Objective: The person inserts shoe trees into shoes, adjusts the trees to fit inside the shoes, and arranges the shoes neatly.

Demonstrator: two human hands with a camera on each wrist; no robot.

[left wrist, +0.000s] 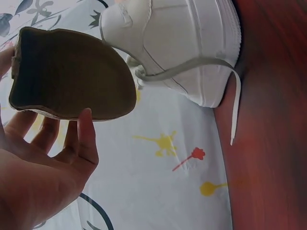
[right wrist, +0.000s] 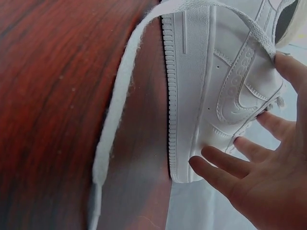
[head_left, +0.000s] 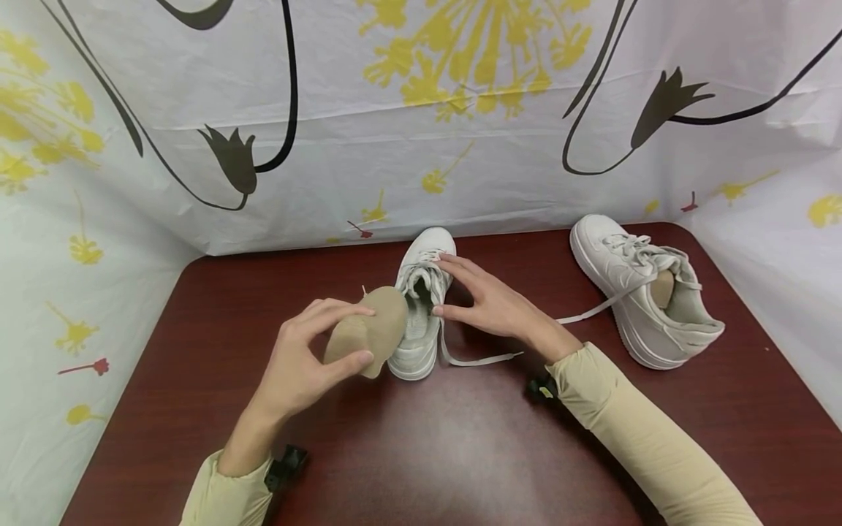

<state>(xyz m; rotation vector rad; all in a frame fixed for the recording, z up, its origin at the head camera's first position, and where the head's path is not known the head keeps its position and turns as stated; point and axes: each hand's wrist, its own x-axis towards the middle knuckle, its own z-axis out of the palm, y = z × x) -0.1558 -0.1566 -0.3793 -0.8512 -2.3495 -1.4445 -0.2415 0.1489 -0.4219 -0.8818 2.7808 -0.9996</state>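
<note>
My left hand (head_left: 294,369) pinches a tan moulded cardboard shoe insert (head_left: 381,325) between thumb and fingers, just left of a white sneaker (head_left: 413,359). The left wrist view shows the insert's dark hollow side (left wrist: 72,76), rounded at one end. This sneaker stands upright, toe away from me, its opening wide and its lace loose. Along its right side rests my right hand (head_left: 490,299), fingers spread. In the right wrist view those fingers (right wrist: 220,165) lie against the sneaker's side (right wrist: 192,96) without curling round it.
At the right a second white sneaker (head_left: 651,292) leans over, with another tan insert (head_left: 662,288) inside it. A loose lace (head_left: 483,361) trails over the dark red table (head_left: 447,453). Patterned white sheeting (head_left: 342,175) hangs behind and at both sides.
</note>
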